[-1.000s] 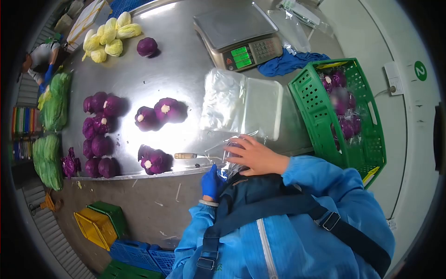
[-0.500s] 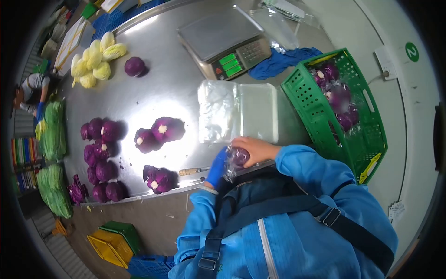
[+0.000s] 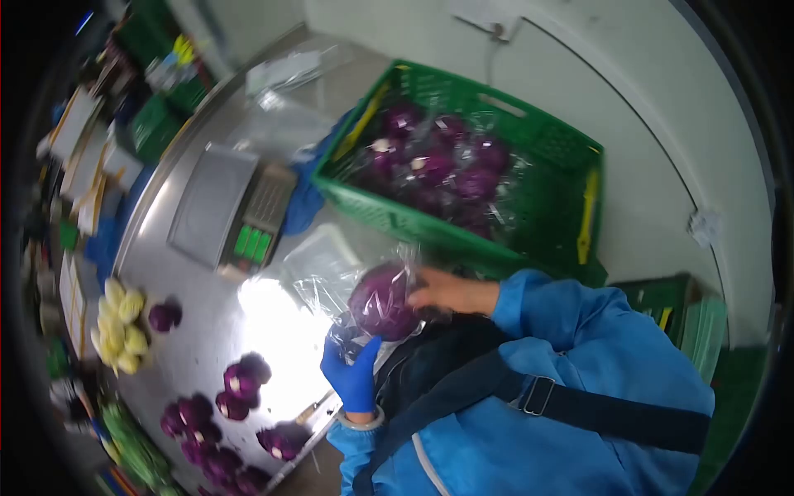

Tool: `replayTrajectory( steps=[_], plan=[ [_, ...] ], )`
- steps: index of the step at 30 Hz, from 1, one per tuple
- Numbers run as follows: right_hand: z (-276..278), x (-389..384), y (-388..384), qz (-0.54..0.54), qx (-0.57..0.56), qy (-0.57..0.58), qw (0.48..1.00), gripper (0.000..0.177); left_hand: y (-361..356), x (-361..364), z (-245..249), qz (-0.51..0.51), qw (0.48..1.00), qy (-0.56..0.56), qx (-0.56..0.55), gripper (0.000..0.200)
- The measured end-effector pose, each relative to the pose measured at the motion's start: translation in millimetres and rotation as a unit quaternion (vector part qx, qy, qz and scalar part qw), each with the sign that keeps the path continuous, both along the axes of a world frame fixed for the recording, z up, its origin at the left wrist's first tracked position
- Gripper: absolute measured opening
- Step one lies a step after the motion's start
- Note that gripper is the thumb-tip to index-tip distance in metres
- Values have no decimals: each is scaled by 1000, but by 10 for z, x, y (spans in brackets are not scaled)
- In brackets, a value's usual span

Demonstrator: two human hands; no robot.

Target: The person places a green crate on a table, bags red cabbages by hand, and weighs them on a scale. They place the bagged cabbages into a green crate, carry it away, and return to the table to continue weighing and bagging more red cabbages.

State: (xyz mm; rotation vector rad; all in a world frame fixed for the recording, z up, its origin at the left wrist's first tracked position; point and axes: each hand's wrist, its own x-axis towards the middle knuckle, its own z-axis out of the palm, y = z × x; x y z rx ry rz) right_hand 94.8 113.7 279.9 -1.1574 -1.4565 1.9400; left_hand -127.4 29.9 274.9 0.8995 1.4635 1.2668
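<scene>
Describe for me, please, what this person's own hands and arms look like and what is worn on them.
The left hand wears a deep-blue glove, with a pale, ring-like band at the wrist. The right hand shows no glove. Bright-blue long sleeves cover both arms to near the wrists; I can make out no markings on them.

A round purple cabbage sits in clear, crinkled plastic.

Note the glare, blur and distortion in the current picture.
Head view: white glare burns out part of the table, left of the bagged cabbage, whose film carries small glints; head view: overall softness leaves the display lit green but its digits unreadable; head view: wide-lens distortion, with the table's far edge bowed and the picture's corners black.
</scene>
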Motion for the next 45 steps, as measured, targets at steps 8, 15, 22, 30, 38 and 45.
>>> replayTrajectory(
  steps=[8,15,22,30,38,45],
  plan=[
    [58,2365,727,-171,-76,349,918,62,256,467,-23,-168,985,-31,23,35],
    [-533,3471,1136,-313,-125,64,939,56,-154,68,-1032,-32,992,1,-120,30],
    [-1123,3792,1199,-428,-286,81,853,62,-223,-92,-1717,74,993,57,-77,21],
    [-1741,3998,1546,-457,96,-465,752,49,694,-32,-2130,83,910,405,-7,19],
    [34,49,721,6,529,-218,820,23,605,-410,-2268,131,951,280,5,9],
    [-1492,-1384,426,381,411,-393,729,33,-20,-717,-1607,38,936,348,26,18]
  ],
)
